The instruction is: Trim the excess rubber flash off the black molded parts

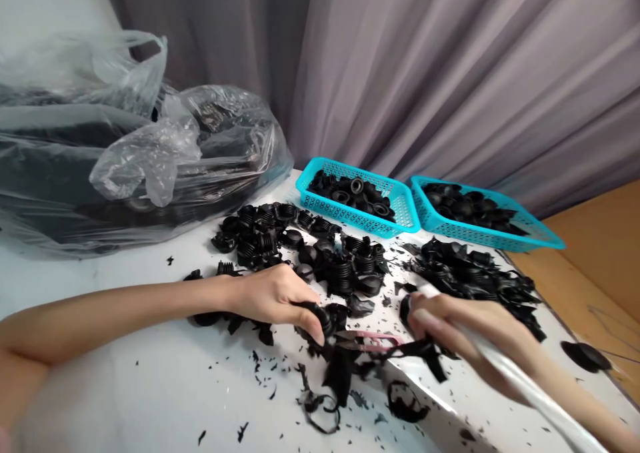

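Note:
My left hand [280, 296] is closed around a black ribbed rubber boot [320, 316], which shows past the thumb. My right hand [450, 319] is closed too, its fingers pinching a black rubber piece [405, 309] whose shape is mostly hidden. Between the hands, thread snips [373, 340] with pink handles lie on the table, blades toward my left hand. Torn black rubber scraps [340, 376] and a thin ring-shaped offcut [323, 416] lie just in front. Behind my hands, a heap of ribbed rubber boots [340, 276] spreads across the white table [150, 366].
Two turquoise baskets stand at the back, the left basket [360, 223] and the right basket [493, 238], both holding black rubber parts. A scrap pile [475, 273] lies at right. A large clear plastic bag [200, 193] fills the back left. A white strip [520, 379] crosses my right forearm.

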`<state>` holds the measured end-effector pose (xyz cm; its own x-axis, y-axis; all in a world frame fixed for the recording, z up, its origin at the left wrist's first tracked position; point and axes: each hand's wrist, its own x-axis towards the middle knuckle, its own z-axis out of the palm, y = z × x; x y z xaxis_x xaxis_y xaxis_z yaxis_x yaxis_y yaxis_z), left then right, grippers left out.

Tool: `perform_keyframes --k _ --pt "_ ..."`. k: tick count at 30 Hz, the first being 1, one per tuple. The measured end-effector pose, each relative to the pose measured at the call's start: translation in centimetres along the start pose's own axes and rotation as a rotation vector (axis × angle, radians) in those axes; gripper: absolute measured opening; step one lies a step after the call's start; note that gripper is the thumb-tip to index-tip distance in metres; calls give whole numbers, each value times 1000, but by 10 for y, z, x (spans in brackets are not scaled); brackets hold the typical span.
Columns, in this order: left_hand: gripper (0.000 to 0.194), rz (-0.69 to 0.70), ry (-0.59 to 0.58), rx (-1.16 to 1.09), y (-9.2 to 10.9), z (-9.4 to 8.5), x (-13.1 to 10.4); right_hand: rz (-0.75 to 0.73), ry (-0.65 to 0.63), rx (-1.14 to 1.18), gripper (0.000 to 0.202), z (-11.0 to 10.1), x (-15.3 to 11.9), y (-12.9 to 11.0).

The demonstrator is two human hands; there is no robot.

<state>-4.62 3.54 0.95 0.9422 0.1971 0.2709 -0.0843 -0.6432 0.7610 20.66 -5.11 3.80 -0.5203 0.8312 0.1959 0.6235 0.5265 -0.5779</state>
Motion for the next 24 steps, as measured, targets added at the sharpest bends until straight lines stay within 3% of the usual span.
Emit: perform_keyframes --k 2,6,13,17,24 --pt "52 -12 36 1 -4 1 1 34 13 -34 26 -1 -2 6" --pt "53 19 52 58 -6 3 5 -50 -132 -91 24 11 5 6" --pt "52 44 65 157 -7 5 4 -85 -53 -227 25 16 16 -8" --pt "57 53 80 239 -8 6 5 -120 -99 -179 29 15 25 -22" --pt "61 39 59 191 -6 5 5 -254 -136 -367 29 28 34 -26"
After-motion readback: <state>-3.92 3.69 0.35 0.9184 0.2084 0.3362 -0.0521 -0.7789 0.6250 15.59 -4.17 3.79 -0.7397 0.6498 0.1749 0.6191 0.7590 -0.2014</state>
